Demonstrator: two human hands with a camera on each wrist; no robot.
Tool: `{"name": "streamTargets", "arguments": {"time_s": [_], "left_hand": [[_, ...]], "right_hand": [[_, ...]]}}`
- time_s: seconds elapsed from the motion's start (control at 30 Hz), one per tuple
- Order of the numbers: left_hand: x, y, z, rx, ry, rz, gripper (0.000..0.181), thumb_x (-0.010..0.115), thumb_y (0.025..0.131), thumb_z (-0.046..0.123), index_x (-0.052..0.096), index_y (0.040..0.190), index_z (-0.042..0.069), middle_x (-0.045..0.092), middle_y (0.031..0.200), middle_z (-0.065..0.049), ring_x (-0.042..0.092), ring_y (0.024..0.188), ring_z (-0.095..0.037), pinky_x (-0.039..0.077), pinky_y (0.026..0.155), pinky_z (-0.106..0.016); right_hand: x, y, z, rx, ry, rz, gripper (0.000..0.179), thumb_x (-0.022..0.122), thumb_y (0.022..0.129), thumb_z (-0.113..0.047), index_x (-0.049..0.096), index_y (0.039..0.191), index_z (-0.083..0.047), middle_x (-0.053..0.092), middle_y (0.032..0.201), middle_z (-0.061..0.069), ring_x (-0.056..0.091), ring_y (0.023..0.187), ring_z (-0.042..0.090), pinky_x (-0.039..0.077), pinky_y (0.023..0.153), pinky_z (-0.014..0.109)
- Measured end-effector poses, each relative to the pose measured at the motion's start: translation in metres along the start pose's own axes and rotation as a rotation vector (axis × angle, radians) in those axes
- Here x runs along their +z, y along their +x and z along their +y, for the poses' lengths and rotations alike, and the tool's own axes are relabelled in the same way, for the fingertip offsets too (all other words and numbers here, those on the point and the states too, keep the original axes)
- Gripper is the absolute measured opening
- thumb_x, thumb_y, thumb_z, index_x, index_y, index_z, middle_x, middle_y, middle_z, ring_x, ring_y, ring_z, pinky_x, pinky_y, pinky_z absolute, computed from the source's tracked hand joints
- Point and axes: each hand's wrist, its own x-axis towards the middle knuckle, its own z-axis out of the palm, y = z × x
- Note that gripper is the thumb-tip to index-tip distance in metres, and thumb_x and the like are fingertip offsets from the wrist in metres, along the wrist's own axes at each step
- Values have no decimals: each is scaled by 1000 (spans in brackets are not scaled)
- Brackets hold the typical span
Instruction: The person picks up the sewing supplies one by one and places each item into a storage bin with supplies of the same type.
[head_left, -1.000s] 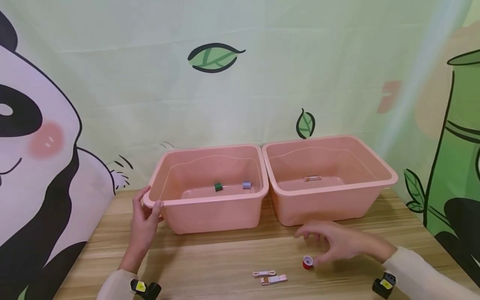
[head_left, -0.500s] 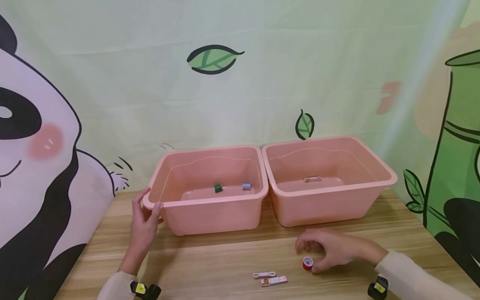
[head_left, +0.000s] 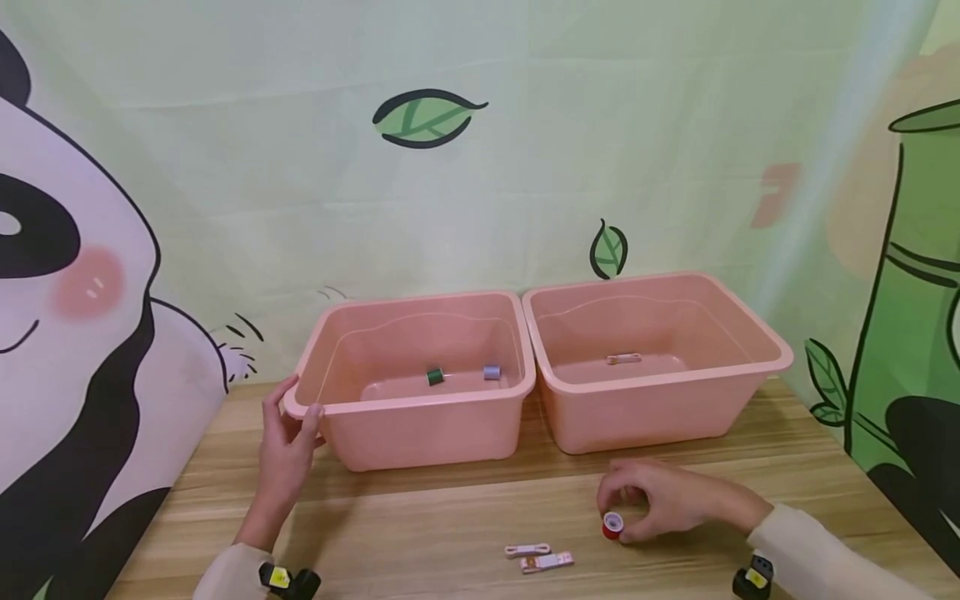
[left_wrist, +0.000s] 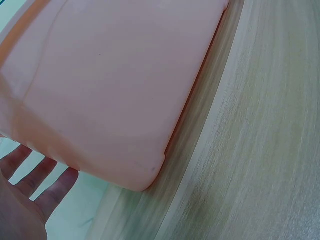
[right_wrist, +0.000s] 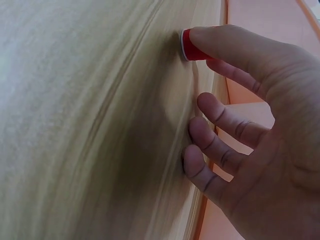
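You are pinching the red spool (head_left: pixel 612 526) between thumb and index finger of your right hand (head_left: pixel 667 500), its other fingers curving apart from it; whether it is resting on the desk (head_left: pixel 420 533) or just clear, I cannot tell. Press evenly from opposite sides, as anything so round could roll away. A thin bundle (head_left: pixel 528 550) and a patterned bundle (head_left: pixel 547 562) are lying near, leftward, so avoid brushing them. Farther back, your left hand (head_left: pixel 285 450) is gripping the rim of the left tub (head_left: pixel 427 437); hold it steady without tugging.
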Motion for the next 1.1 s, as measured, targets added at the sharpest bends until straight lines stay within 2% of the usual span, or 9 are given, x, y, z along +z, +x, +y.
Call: {"name": "streamTargets", "arguments": {"time_s": [0.67, 1.1], "left_hand": [[0, 0, 0, 0, 13, 4, 61, 53, 108, 22, 22, 160, 29, 37, 161, -14, 55, 118, -7, 57, 79, -18], [0, 0, -1, -7, 33, 2, 61, 54, 108, 27, 22, 160, 30, 37, 161, -12, 55, 118, -8, 58, 79, -19]], "right_hand": [[3, -1, 3, 0, -2, 18, 24, 84, 85, -23, 70, 102, -30, 59, 95, -9, 54, 81, 5, 50, 69, 23], [3, -2, 3, 11, -29, 18, 25, 84, 84, -23, 69, 102, -32, 58, 94, -9, 53, 82, 5, 49, 70, 23]]}}
